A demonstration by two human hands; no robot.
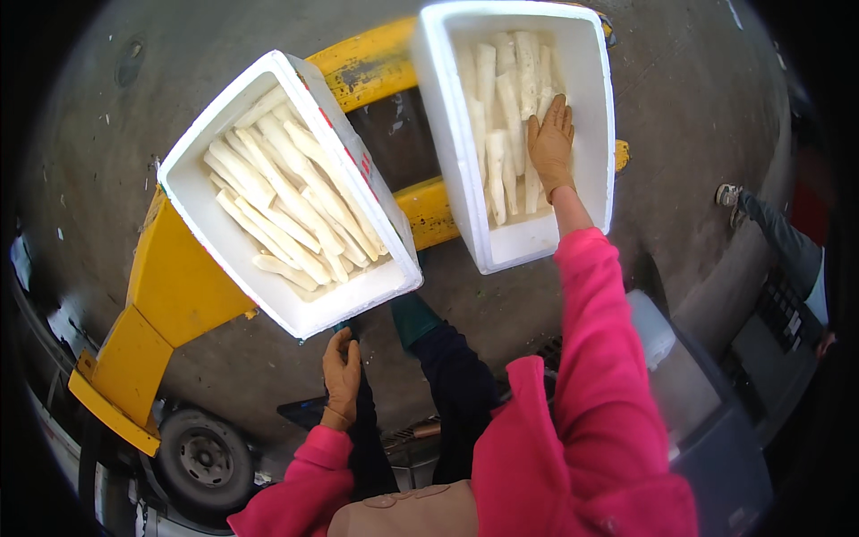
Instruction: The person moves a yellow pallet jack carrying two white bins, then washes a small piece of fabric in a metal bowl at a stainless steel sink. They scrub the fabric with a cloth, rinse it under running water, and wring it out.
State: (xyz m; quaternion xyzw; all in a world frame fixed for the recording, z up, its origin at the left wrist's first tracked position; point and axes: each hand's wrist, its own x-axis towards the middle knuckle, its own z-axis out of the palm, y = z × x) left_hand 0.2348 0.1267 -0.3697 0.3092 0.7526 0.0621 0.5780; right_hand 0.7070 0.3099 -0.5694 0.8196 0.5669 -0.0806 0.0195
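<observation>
My right hand (pixel 551 149), in a tan glove, reaches into the right-hand white foam box (pixel 515 259). It lies over the long, pale peeled roots (pixel 508 116), fingers stretched out and not closed round any of them. Those roots lie lengthwise in cloudy liquid. To the left, a second foam box (pixel 358 300) stands at a slant and holds more pale peeled roots (pixel 277 192) in a thick layer. Just below its near edge is my gloved left hand (pixel 341 379), with the thumb apart from the loosely bent fingers and nothing seen in it.
Both boxes rest on a yellow metal pallet jack frame (pixel 183 277) with two forks. A wheel (pixel 204 459) is at the lower left. At my right are a grey container (pixel 707 421) and, farther off, another person's leg (pixel 778 233). Concrete floor (pixel 680 116) surrounds everything.
</observation>
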